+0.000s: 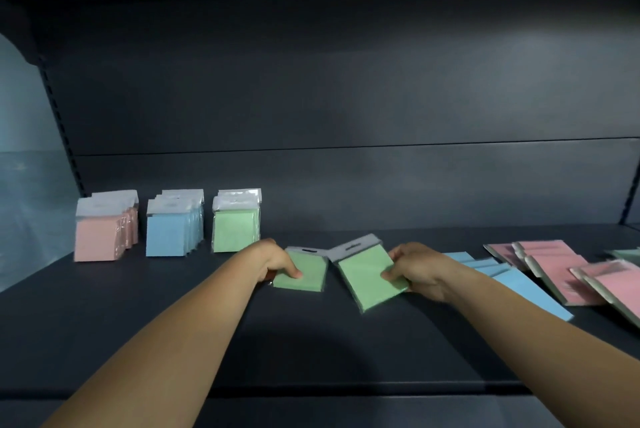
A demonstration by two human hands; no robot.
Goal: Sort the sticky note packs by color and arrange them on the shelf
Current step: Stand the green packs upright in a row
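Both hands hold green sticky note packs over the middle of the dark shelf. My left hand grips one green pack by its lower left corner. My right hand grips a second green pack, tilted, by its right edge. At the back left, upright rows stand sorted: pink packs, blue packs and green packs.
To the right lie unsorted packs flat on the shelf: blue ones, a pink heap and a green one at the far right edge. A clear divider panel closes the shelf's left end.
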